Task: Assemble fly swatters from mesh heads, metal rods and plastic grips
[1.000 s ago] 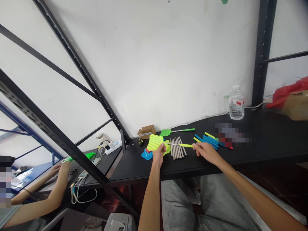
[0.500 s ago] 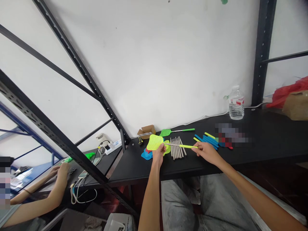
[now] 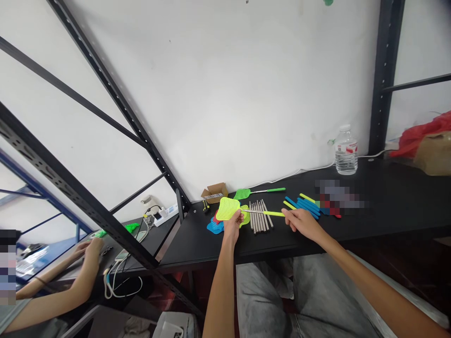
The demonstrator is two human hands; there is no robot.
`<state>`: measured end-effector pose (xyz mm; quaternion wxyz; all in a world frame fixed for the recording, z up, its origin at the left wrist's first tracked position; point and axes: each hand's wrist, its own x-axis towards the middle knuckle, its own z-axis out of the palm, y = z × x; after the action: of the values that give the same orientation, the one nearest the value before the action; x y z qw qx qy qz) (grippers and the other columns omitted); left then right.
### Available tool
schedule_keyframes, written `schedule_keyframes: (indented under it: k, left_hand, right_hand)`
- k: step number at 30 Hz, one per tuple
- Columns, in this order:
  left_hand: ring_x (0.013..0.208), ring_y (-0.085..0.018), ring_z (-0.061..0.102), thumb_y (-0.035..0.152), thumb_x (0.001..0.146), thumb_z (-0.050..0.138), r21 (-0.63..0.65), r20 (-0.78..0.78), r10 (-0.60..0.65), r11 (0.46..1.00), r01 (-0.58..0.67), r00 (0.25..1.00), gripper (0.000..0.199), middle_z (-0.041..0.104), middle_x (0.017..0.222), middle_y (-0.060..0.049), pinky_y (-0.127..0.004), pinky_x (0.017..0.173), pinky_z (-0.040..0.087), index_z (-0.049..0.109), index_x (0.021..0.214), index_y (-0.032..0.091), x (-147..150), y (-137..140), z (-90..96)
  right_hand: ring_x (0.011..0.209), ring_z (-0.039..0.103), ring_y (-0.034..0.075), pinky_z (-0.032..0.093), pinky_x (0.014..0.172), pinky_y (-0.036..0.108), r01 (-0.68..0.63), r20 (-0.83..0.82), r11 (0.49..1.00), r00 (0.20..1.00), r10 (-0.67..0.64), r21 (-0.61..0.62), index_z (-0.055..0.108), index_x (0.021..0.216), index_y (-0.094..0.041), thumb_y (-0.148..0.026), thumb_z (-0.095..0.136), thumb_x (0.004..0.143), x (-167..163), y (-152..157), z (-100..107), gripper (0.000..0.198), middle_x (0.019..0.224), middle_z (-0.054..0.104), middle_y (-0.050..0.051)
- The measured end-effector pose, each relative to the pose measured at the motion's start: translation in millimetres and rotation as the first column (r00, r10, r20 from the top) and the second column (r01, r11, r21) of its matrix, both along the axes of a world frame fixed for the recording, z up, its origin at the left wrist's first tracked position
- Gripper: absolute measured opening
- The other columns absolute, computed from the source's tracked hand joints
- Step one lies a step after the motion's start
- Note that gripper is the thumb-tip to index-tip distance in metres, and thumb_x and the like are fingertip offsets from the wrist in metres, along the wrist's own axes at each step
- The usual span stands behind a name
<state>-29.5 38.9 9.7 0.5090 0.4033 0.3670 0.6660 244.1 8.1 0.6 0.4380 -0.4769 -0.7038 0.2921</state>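
A yellow fly swatter (image 3: 228, 209) with a metal rod and a yellow grip is held across my front. My left hand (image 3: 234, 223) pinches it where the mesh head meets the rod. My right hand (image 3: 299, 222) is closed round the far end of its grip. Beneath the swatter lie several metal rods (image 3: 260, 223) side by side. Blue mesh heads (image 3: 214, 227) and a yellow mesh head (image 3: 244, 218) lie by my left hand, partly hidden. Just beyond my right hand is a bunch of blue grips (image 3: 307, 206) with a few yellow ones.
A green fly swatter (image 3: 243, 193) lies at the back beside an open cardboard box (image 3: 214, 191). A water bottle (image 3: 346, 152) stands at the back right, near a red bag (image 3: 428, 134). Left, past the black frame (image 3: 105, 188), another person's arms (image 3: 86, 263) rest at a bench.
My right hand has shifted slightly left along the swatter's grip, covering more of its end. The swatter head has tilted and moved very slightly; my left hand stays in place.
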Motion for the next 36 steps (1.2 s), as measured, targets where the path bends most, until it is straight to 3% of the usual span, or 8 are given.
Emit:
schedule_keyframes:
  k: [4, 8, 14, 20, 26, 36]
  left_hand:
    - [0.062, -0.01, 0.059, 0.031, 0.06, 0.086, -0.012, 0.01, 0.017, 1.0, -0.017, 1.0, 0.039, 0.063, 0.069, -0.003, -0.022, 0.057, 0.046, 0.067, 0.086, 0.009, 0.1, 0.9, -1.0]
    - [0.061, -0.01, 0.059, 0.031, 0.06, 0.086, -0.017, 0.01, 0.024, 1.0, -0.024, 1.0, 0.038, 0.063, 0.067, -0.002, -0.022, 0.057, 0.046, 0.067, 0.085, 0.009, -0.2, 1.4, -2.2]
    - [0.061, -0.01, 0.059, 0.031, 0.059, 0.086, -0.008, 0.01, 0.025, 1.0, -0.024, 1.0, 0.039, 0.063, 0.068, -0.002, -0.022, 0.057, 0.045, 0.066, 0.085, 0.01, 0.7, 0.8, -0.9]
    - [0.061, -0.01, 0.058, 0.03, 0.062, 0.085, 0.013, 0.001, 0.008, 1.0, -0.008, 1.0, 0.037, 0.062, 0.069, -0.002, -0.022, 0.057, 0.044, 0.065, 0.086, 0.01, 1.4, -1.1, 0.6]
    - [0.061, -0.011, 0.058, 0.032, 0.062, 0.084, 0.019, -0.027, -0.007, 1.0, 0.008, 1.0, 0.039, 0.061, 0.068, -0.001, -0.023, 0.057, 0.044, 0.064, 0.088, 0.011, 1.0, -0.2, -1.9]
    - [0.056, -0.009, 0.055, 0.036, 0.062, 0.083, 0.031, -0.037, -0.001, 1.0, 0.002, 0.999, 0.039, 0.059, 0.065, 0.002, -0.022, 0.053, 0.042, 0.062, 0.087, 0.014, 4.2, -1.0, -1.6]
  right_hand:
    - [0.056, 0.059, 0.018, 0.039, 0.059, 0.029, -0.01, 0.002, 0.999, 1.0, 0.01, 0.047, 0.064, 0.081, -0.021, -0.055, 0.042, 0.091, 0.0, 5.2, -4.7, 0.042, 0.057, 0.063, -0.001]
    - [0.062, 0.062, 0.019, 0.042, 0.061, 0.029, -0.007, -0.052, 0.999, 0.999, 0.01, 0.054, 0.057, 0.102, -0.022, -0.049, 0.058, 0.083, 0.9, 10.6, -12.5, 0.032, 0.07, 0.067, -0.001]
    - [0.068, 0.065, 0.019, 0.043, 0.066, 0.029, -0.087, -0.068, 0.995, 0.994, 0.091, 0.054, 0.057, 0.088, -0.021, -0.046, 0.054, 0.087, 2.7, 9.4, -11.2, 0.026, 0.073, 0.07, 0.002]
    - [0.056, 0.059, 0.017, 0.037, 0.056, 0.028, -0.035, 0.025, 0.999, 0.999, 0.034, 0.04, 0.062, 0.085, -0.02, -0.05, 0.049, 0.088, 2.5, 7.7, -7.1, 0.033, 0.064, 0.068, 0.001]
    - [0.051, 0.056, 0.016, 0.034, 0.055, 0.028, -0.025, 0.153, 0.995, 0.988, 0.009, 0.101, 0.058, 0.067, -0.021, -0.046, 0.042, 0.093, 2.3, 3.0, -2.9, 0.04, 0.055, 0.064, 0.0]
    - [0.052, 0.059, 0.018, 0.037, 0.057, 0.029, -0.063, 0.199, 0.996, 0.979, 0.049, 0.064, 0.057, 0.067, -0.022, -0.053, 0.035, 0.094, 2.5, 0.6, -2.4, 0.047, 0.049, 0.061, 0.0]
